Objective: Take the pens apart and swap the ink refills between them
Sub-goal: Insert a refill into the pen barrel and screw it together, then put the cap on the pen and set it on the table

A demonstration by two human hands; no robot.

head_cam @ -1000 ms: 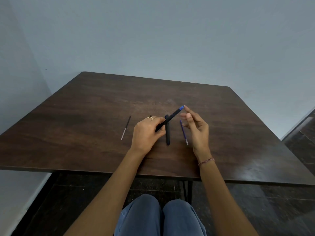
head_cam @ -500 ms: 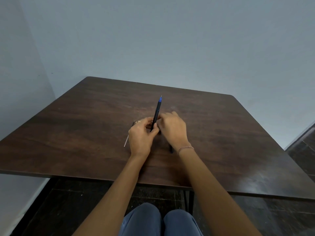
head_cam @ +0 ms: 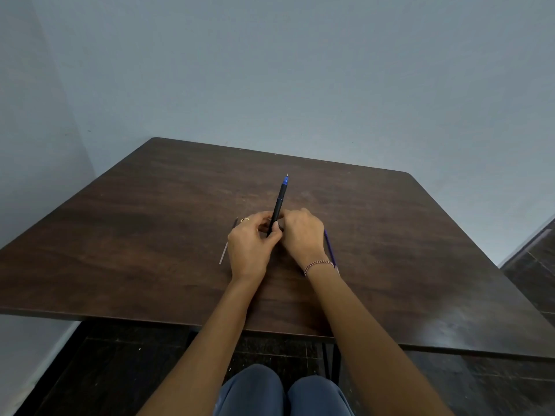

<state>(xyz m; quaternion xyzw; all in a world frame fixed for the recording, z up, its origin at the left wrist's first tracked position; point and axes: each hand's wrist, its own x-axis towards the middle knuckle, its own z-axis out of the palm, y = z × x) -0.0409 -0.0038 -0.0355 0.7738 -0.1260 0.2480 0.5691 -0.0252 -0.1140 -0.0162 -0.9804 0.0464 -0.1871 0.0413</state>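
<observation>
The pen (head_cam: 278, 202) is a slim black barrel, matt and round, with a blue cone at its tip and a fine metal point; it stands nearly upright, tip up and away from me. My left hand (head_cam: 250, 247) has its fingers curled round the lower end, thumb pressed to the barrel, a thin ring (head_cam: 244, 219) on one finger. My right hand (head_cam: 300, 235) closes in against the same lower end with bent fingers; its back hides the fingertips, so I cannot tell whether it grips the pen. A beaded bracelet (head_cam: 319, 264) sits on that wrist. A thin refill (head_cam: 228, 241), dark at the far end and pale at the near one, lies just left of my left hand; a blue refill (head_cam: 330, 250) lies just right of my right wrist. Both lie flat on the table (head_cam: 150, 220), dark brown wood grain with rounded corners and a dull sheen; behind it is a plain grey-blue wall (head_cam: 300, 70); below is a dark tiled floor (head_cam: 120, 370).
</observation>
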